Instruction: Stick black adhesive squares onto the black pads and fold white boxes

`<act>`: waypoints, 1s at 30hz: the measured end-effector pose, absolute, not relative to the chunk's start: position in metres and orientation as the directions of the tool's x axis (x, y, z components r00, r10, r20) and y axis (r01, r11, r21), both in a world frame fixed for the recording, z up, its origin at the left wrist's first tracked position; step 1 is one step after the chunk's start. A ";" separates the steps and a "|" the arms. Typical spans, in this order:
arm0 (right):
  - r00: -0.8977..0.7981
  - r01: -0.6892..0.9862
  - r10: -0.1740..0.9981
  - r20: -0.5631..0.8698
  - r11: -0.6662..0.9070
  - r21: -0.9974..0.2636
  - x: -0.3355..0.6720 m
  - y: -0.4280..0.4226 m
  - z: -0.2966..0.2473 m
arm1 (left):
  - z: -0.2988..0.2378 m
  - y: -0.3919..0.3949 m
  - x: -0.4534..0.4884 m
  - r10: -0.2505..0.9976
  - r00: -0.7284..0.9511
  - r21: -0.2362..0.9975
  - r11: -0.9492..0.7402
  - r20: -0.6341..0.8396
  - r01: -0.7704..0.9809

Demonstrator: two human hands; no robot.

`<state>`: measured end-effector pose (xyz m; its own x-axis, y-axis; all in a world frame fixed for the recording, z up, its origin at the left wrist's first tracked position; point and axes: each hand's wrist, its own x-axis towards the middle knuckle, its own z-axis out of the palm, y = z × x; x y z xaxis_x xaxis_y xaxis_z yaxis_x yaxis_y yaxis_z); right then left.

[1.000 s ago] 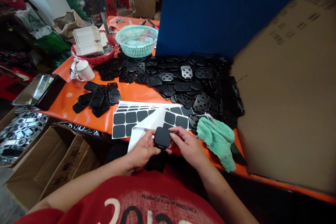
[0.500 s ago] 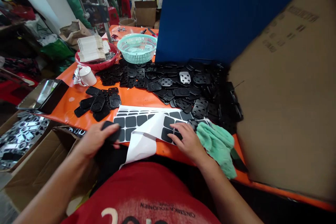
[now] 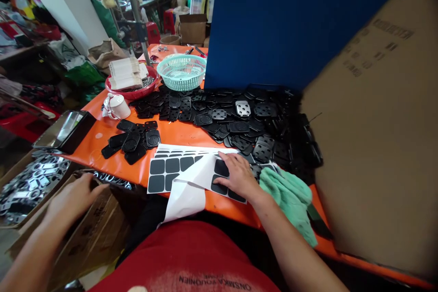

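Observation:
My right hand (image 3: 241,177) rests on a white sheet of rounded dark-grey stickers (image 3: 158,183), thumb and fingers apart on its right part. The sheet's white backing (image 3: 186,198) is folded back and hangs over the table's front edge. Out to the left, my left hand (image 3: 73,198) is over an open cardboard box (image 3: 99,232), its thumb away from the fingers and nothing visible in it. More sticker sheets (image 3: 171,149) lie just behind the first. A small pile of black textured pads (image 3: 132,140) sits to the left of them.
A large heap of black plates (image 3: 236,125) spreads behind the sheets, before a blue panel (image 3: 267,27). To the right are a green cloth (image 3: 287,200) and a tall cardboard sheet (image 3: 379,146). A mint basket (image 3: 181,73), white mug (image 3: 117,106) and box of metal parts (image 3: 30,187) stand left.
My left hand has moved left and away from the sheet, over the box; the black pad it held is no longer visible in it. My right hand has slid slightly across the sheet.

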<state>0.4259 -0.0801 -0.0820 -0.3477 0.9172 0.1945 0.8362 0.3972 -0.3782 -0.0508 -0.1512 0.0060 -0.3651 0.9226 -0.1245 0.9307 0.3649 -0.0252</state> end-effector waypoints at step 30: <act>-0.422 0.459 0.738 0.527 0.675 -0.578 0.405 -0.134 -0.013 | 0.003 -0.132 0.216 0.808 0.327 0.813 0.559 -0.490 -0.163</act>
